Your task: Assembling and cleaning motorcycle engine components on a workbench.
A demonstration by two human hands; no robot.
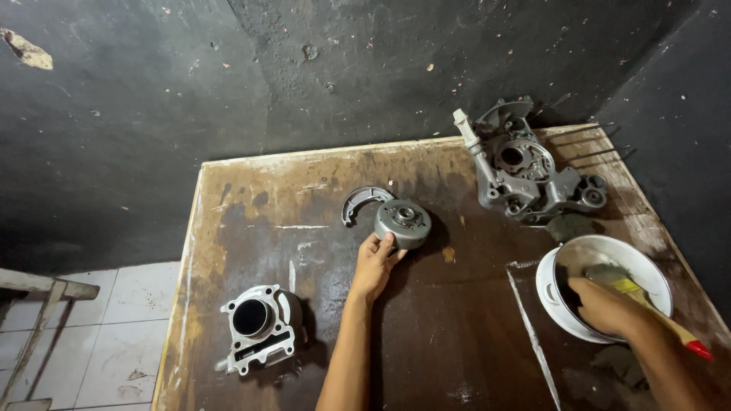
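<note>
My left hand (375, 262) reaches across the stained wooden table (251, 228) and grips the near edge of a round grey metal drum (403, 222). A curved grey metal shoe (364, 199) lies just behind the drum. My right hand (605, 304) is inside a white bowl (550, 293) at the right, closed on a paintbrush with a yellow handle (636, 293) and a red tip. The brush bristles are down in the dark contents of the bowl.
A large grey engine casing (525, 171) stands at the table's far right corner. A finned grey cylinder block (259, 323) sits near the front left. Dark walls close the back and right; white floor tiles (114, 335) and a wooden frame (42, 293) lie to the left.
</note>
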